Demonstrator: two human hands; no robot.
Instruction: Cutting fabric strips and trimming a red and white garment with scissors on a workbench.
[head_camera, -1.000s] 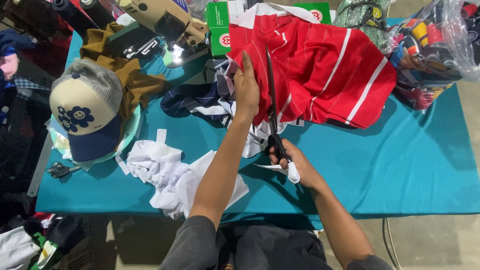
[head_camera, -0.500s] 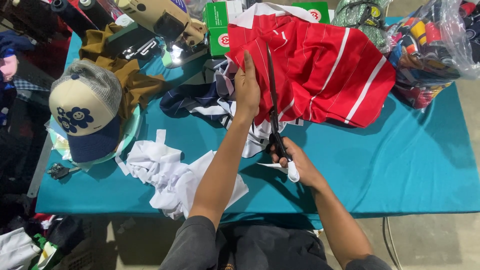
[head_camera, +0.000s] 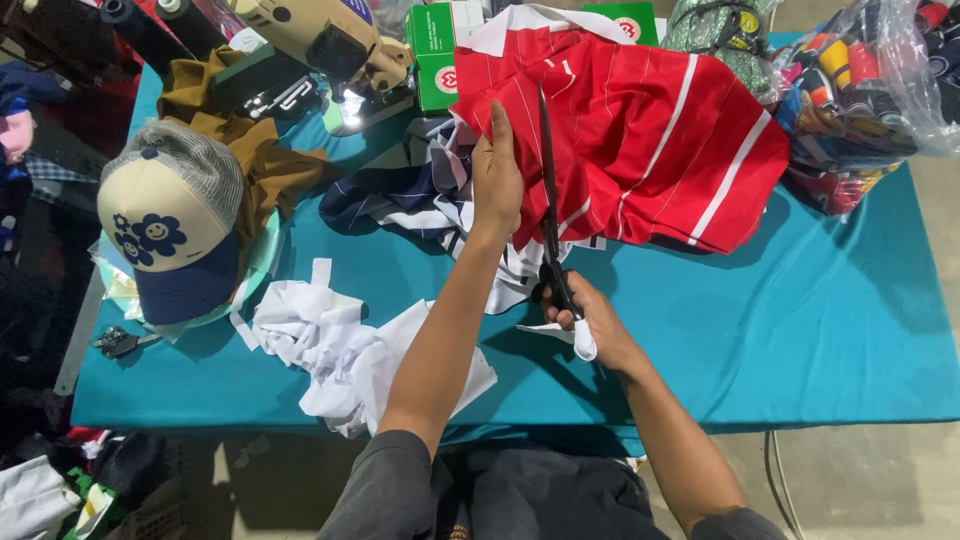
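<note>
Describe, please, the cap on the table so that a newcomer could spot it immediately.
Start at the teal table and go to its left end, beside the brown cloth. The cap lies there above the heap of white scraps. Its cream front with dark blue flowers, grey mesh back and navy brim set it apart.

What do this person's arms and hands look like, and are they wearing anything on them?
Both forearms are bare, with short dark grey sleeves ending near the elbows at the bottom of the view. The left hand is bare: no glove, ring or watch shows. The right hand is also ungloved, but one finger carries a white wrapping, apparently cloth or tape. No wristband or other markings are visible on either arm.
</note>
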